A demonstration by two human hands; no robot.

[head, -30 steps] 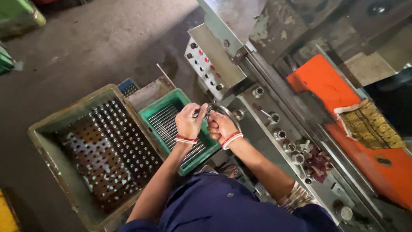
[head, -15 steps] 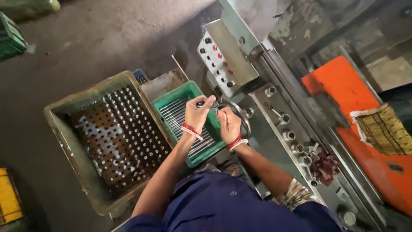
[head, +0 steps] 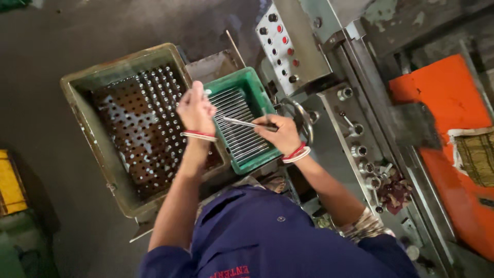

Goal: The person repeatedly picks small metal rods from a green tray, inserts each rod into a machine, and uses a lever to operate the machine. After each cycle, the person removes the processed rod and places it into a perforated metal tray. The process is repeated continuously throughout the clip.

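Head view: the hands have parted, right hand [head: 278, 135] grip clamped on a rod [head: 246, 123], left hand [head: 195, 109] fisted.

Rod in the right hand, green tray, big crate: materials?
Rod: looks like bare metal, thin and straight with a bright sheen, like the rods lying in the tray. Green tray: probably moulded plastic, solid colour, thick rim. Big crate: likely plastic too, dull olive, grimy; can't be sure.
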